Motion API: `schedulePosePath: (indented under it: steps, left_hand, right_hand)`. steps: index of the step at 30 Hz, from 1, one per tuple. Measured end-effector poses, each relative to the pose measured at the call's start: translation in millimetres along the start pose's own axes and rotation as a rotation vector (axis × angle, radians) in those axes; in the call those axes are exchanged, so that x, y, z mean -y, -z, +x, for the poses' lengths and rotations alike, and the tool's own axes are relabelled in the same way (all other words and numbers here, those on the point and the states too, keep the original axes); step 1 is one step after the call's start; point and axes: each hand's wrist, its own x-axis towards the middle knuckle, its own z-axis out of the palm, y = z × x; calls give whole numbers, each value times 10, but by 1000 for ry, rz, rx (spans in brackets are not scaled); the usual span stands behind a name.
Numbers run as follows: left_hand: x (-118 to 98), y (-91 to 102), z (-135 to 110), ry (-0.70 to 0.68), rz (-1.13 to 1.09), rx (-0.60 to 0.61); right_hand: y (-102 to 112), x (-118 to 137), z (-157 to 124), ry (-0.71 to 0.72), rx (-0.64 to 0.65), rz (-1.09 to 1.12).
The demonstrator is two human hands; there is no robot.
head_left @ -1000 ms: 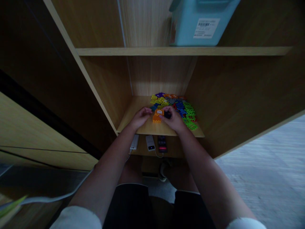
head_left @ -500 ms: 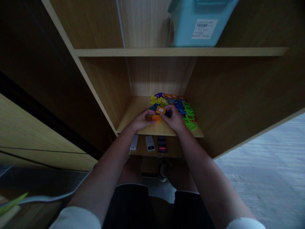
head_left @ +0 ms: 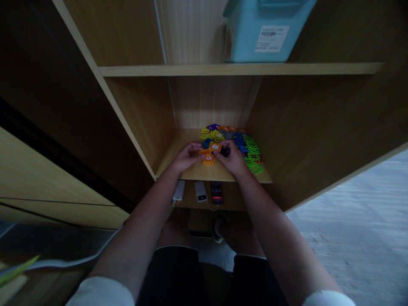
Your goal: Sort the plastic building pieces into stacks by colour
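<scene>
My left hand point(head_left: 188, 157) is closed on an orange plastic building piece point(head_left: 208, 159) with toothed edges and a pale mark on its face. In my right hand point(head_left: 232, 157), thumb and fingers pinch a second orange building piece point(head_left: 215, 147), also with a pale centre. The two pieces are close together above the wooden shelf point(head_left: 191, 173); whether they are linked I cannot tell. Just behind and to the right of my hands lies a spread of similar pieces: yellow ones point(head_left: 215, 135), blue ones point(head_left: 239, 142), green ones point(head_left: 254, 153), with purple, grey and orange ones at the back.
A light blue plastic bin point(head_left: 255, 42) with a label stands on the upper shelf point(head_left: 242, 69). Below the shelf in front of me are a white power bank point(head_left: 200, 191), a dark phone point(head_left: 217, 193) with a cable, and another white device point(head_left: 179, 190). Cabinet walls enclose both sides.
The orange piece in my left hand has turned, so its marked face now shows. My left fingers have shifted slightly to the left. My right hand has stayed nearly still.
</scene>
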Motion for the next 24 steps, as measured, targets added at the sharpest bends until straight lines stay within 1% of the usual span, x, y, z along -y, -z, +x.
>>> schedulePosePath:
  steps: [4, 9, 18, 24]
  left_hand:
    - [-26, 76, 7, 60, -201, -93]
    - [-34, 149, 19, 164, -315, -169]
    - [-54, 164, 23, 220, -418, -201]
    - [-28, 178, 30, 197, -397, -197]
  right_hand:
    - [2, -10, -5, 5, -16, -7]
    - [-9, -35, -3, -13, -54, -13]
    - [3, 4, -1, -18, -47, -1]
    - [1, -5, 4, -20, -34, 2]
